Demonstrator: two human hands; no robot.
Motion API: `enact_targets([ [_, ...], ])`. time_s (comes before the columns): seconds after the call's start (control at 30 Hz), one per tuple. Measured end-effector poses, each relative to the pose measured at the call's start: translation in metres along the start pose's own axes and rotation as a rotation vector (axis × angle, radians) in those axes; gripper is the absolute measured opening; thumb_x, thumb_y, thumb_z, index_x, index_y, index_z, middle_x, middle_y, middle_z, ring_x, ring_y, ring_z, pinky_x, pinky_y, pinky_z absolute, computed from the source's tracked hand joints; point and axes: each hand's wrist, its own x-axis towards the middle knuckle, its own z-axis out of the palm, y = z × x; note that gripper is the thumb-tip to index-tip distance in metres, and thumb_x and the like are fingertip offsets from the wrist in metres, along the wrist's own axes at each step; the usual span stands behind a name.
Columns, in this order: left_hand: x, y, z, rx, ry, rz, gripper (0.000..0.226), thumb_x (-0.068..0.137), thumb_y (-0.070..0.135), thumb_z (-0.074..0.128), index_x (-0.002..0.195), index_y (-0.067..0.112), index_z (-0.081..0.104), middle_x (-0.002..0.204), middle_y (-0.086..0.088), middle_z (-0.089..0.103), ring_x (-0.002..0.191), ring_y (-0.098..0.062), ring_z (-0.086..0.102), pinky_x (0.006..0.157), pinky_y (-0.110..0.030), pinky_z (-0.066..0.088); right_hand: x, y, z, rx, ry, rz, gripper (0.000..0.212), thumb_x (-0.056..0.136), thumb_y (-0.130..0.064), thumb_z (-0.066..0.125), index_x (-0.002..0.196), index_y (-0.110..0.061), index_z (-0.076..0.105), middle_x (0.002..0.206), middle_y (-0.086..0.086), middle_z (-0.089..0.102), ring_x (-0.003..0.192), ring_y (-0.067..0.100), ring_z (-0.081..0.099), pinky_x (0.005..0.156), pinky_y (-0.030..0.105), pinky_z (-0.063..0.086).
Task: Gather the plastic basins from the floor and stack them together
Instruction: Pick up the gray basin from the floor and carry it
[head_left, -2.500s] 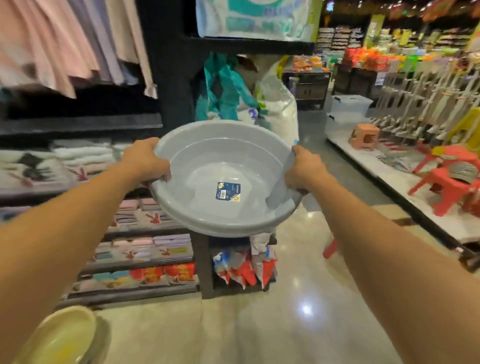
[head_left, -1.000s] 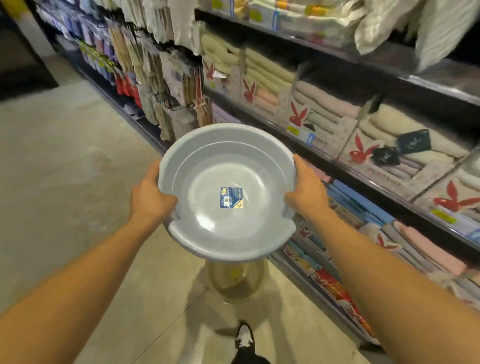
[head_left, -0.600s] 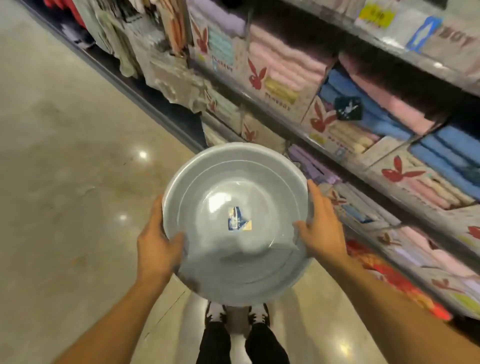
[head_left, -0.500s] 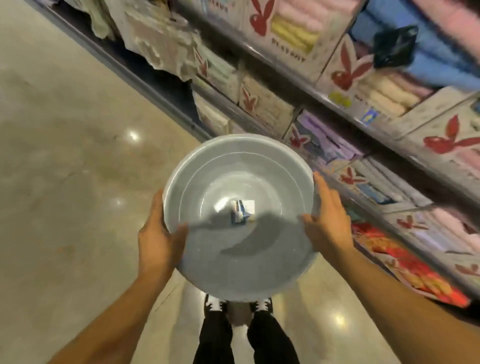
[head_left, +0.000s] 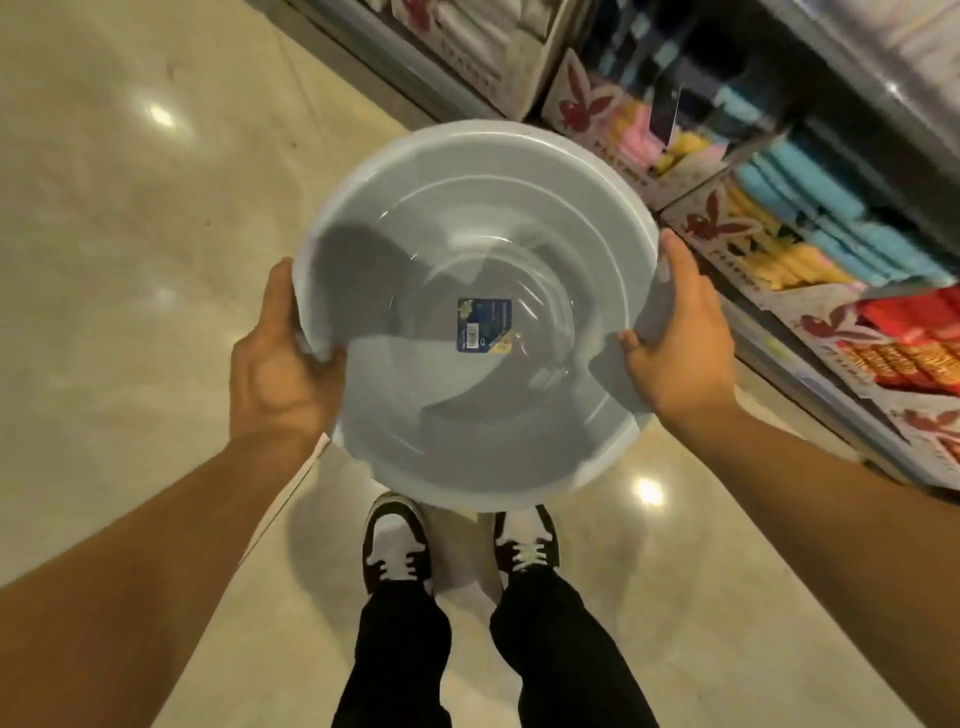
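Note:
A round grey plastic basin (head_left: 447, 415) with a blue label (head_left: 484, 326) stuck on its inside bottom is held level in front of me, above my feet. My left hand (head_left: 283, 358) grips its left rim, thumb inside. On the opposite rim my right hand (head_left: 678, 338) holds the same way. The yellowish basin seen earlier on the floor is hidden from view.
My two shoes (head_left: 397, 540) stand on the shiny beige floor (head_left: 130, 260) right under the basin. A low shelf (head_left: 810, 249) of boxed towels in pink, yellow, blue and red runs along the right, close to my right hand.
I turned from the store aisle to face down along the towel shelf. The view tilted down over my feet, and the yellowish floor basin went out of sight beneath the grey one.

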Motion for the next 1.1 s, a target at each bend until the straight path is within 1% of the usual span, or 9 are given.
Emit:
enact_targets([
  [0.13,0.006,-0.022,0.023,0.096,-0.015,-0.045,0.058,0.085,0.012,0.064,0.131,0.041,0.043,0.075,0.006,0.064,0.062,-0.007,0.061,0.062,-0.026,0.051,0.008,0.013,0.029,0.003,-0.018,0.012,0.098,0.085,-0.007,0.074,0.156,-0.041,0.016,0.146,0.002,0.042,0.116,0.027,0.055,0.092,0.043,0.047],
  [0.23,0.008,-0.027,0.034,0.150,-0.035,-0.014,0.064,0.087,0.009,0.065,0.142,0.028,0.039,0.078,-0.008,0.066,0.068,-0.028,0.063,0.074,-0.042,0.057,0.012,0.020,0.045,-0.011,-0.019,0.024,0.097,0.086,-0.007,0.072,0.156,-0.041,0.014,0.145,0.003,0.042,0.118,0.029,0.054,0.089,0.042,0.047],
  [0.33,0.011,-0.029,0.043,0.195,-0.034,-0.017,0.068,0.087,0.009,0.065,0.147,0.022,0.035,0.083,-0.015,0.067,0.076,-0.039,0.064,0.077,-0.052,0.056,0.017,0.026,0.061,-0.018,-0.004,0.053,0.097,0.086,-0.010,0.073,0.156,-0.042,0.013,0.141,0.003,0.045,0.114,0.028,0.057,0.079,0.038,0.047],
  [0.43,0.010,-0.029,0.053,0.241,0.003,-0.032,0.067,0.087,0.011,0.063,0.146,0.024,0.034,0.095,-0.014,0.067,0.083,-0.040,0.063,0.077,-0.053,0.055,0.020,0.031,0.074,-0.016,0.008,0.074,0.097,0.085,-0.011,0.072,0.156,-0.041,0.013,0.138,0.003,0.047,0.107,0.025,0.058,0.071,0.032,0.043],
  [0.57,0.013,-0.031,0.059,0.331,0.080,-0.055,0.062,0.080,0.009,0.064,0.137,0.021,0.042,0.093,-0.009,0.065,0.086,-0.039,0.060,0.085,-0.054,0.051,0.021,0.033,0.082,-0.010,0.024,0.075,0.096,0.082,-0.014,0.071,0.156,-0.038,0.014,0.136,0.004,0.049,0.106,0.023,0.057,0.067,0.031,0.038],
  [0.7,0.017,-0.038,0.057,0.340,0.130,-0.097,0.058,0.079,0.006,0.064,0.132,0.021,0.046,0.089,-0.011,0.066,0.087,-0.039,0.060,0.082,-0.051,0.052,0.019,0.030,0.089,-0.069,0.005,0.011,0.095,0.082,-0.011,0.071,0.156,-0.036,0.017,0.130,0.003,0.052,0.114,0.026,0.051,0.071,0.033,0.040],
  [0.83,0.019,-0.043,0.054,0.373,0.099,-0.044,0.061,0.083,0.009,0.066,0.138,0.017,0.041,0.099,-0.016,0.065,0.093,-0.041,0.060,0.084,-0.056,0.052,0.019,0.027,0.098,-0.039,0.018,-0.004,0.094,0.083,-0.007,0.071,0.157,-0.031,0.018,0.132,0.004,0.050,0.120,0.025,0.044,0.075,0.030,0.040],
  [0.93,0.023,-0.047,0.055,0.388,0.087,0.017,0.064,0.085,0.011,0.067,0.142,0.014,0.039,0.103,-0.018,0.061,0.098,-0.041,0.057,0.085,-0.058,0.050,0.024,0.031,0.100,-0.010,0.021,-0.003,0.096,0.083,-0.002,0.068,0.158,-0.030,0.015,0.135,0.005,0.046,0.124,0.025,0.040,0.080,0.028,0.037],
  [1.1,0.025,-0.051,0.063,0.389,0.103,-0.003,0.064,0.087,0.008,0.063,0.145,0.008,0.037,0.112,-0.020,0.058,0.107,-0.038,0.051,0.092,-0.056,0.045,0.021,0.032,0.105,-0.003,0.003,-0.028,0.099,0.085,0.002,0.064,0.159,-0.029,0.006,0.132,0.008,0.039,0.122,0.024,0.036,0.081,0.026,0.034],
])
